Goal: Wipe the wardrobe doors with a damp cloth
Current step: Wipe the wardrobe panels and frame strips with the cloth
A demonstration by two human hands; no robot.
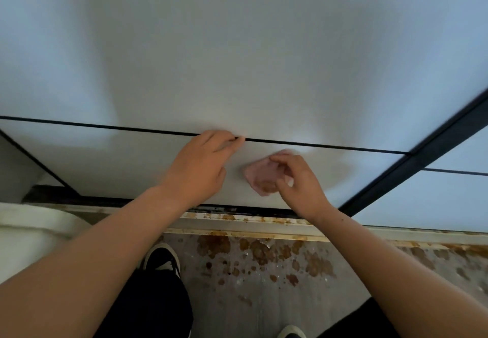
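A white wardrobe door (237, 60) fills the view, crossed by a thin black horizontal line low down. My right hand (298, 184) presses a small pink cloth (260, 176) flat against the lowest panel, just under that line. The cloth shows a brownish dirty patch near its lower edge. My left hand (200, 166) rests on the same panel to the left of the cloth, its fingertips touching the black line. The left hand holds nothing.
A black frame strip (422, 158) runs diagonally at the right, with another white door panel (449, 200) beyond it. A rust-stained metal track (250, 225) lies under the door. The grey floor (264, 271) has brown spots. My dark shoes (162, 258) stand close to the track.
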